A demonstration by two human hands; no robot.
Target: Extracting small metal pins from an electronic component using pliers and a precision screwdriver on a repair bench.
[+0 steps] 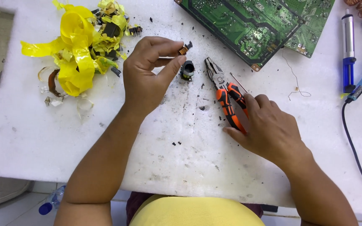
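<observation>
Just left of the pliers on the worktop, my left hand pinches a small copper coil at its fingertips. My right hand rests fingers loose on the orange handles, long axis pointing away from me.

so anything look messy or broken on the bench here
Yes. A heap of torn yellow tape and broken parts lies at the far left, and black crumbs speckle the white table. The left hand holds a small copper-wound coil; the right hand rests on the orange-handled pliers.
</observation>
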